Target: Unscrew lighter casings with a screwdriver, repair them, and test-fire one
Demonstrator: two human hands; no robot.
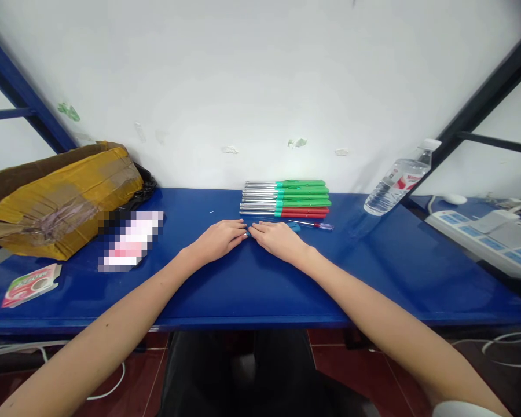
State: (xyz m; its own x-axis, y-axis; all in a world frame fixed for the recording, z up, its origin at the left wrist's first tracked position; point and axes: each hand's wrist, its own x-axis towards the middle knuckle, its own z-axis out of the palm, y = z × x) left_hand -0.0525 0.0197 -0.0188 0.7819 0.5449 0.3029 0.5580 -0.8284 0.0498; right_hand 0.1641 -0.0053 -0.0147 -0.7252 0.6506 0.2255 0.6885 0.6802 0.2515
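Observation:
My left hand [219,239] lies palm down on the blue table, its fingers stretched toward the middle. Facing it, my right hand [282,239] also rests palm down with fingers extended, and the fingertips of both hands nearly meet. A bit of something blue [294,227] shows behind my right hand; most of it is hidden, so its kind is unclear. Just beyond the hands lies a row of several long-nosed lighters [304,197] with silver tubes, green handles and red ones nearest me. Beside my right hand is a small screwdriver [315,225] with a clear purplish handle.
A taped cardboard box [78,202] stands at the left, with a blurred-out flat item [132,240] and a printed card piece [32,285] near it. At the right are a tilted water bottle [395,182] and a white power strip [486,240]. A white wall backs the table.

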